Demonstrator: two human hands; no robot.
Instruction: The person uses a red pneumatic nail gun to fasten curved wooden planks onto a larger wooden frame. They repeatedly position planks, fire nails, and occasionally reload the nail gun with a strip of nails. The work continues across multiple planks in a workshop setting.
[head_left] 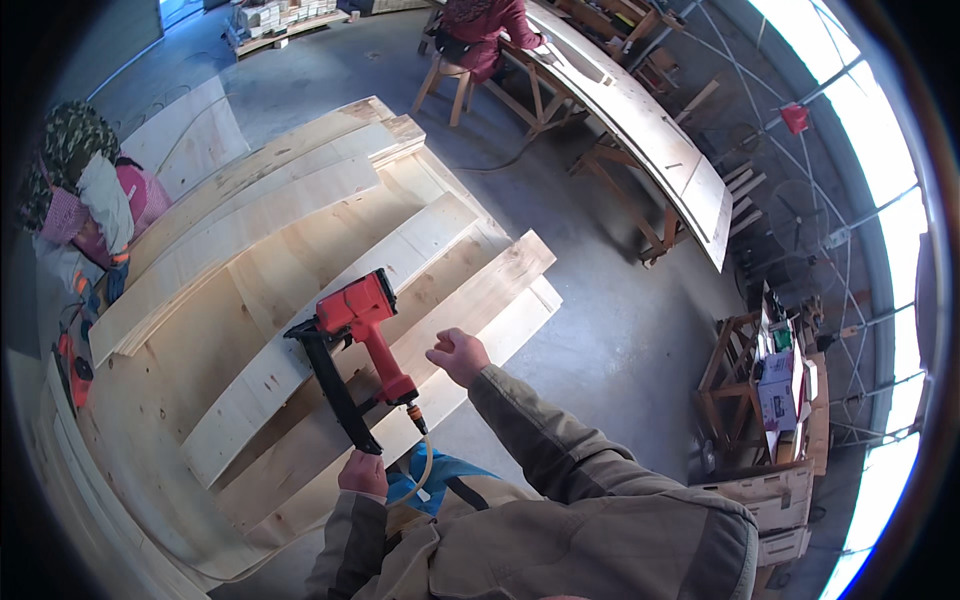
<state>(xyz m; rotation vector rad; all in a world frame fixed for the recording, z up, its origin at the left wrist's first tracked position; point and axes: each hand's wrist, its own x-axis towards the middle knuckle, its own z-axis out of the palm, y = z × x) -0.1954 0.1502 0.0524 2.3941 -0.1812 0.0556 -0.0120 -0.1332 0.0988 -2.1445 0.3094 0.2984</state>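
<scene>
A red and black air nail gun [362, 318] lies over the pale wooden boards, its long black magazine [335, 385] pointing toward me. My left hand [363, 474] is closed at the near end of that magazine. From the red handle an orange-tipped fitting joins a pale air hose [427, 465], which curves down past my waist. My right hand [460, 357] is raised over the edge boards, right of the nail gun and apart from it. Its fingers are curled in; whatever they hold, if anything, is hidden. Long planks [390, 350] rest beneath the tool on a large plywood sheet [285, 245].
At the left a person [100, 210] in a camouflage hat and gloves bends over the stack, near another red tool [75, 370]. Someone in dark red [480, 35] sits at a long curved panel [640, 115] on trestles. Boxes [780, 390] stand on a right-hand bench.
</scene>
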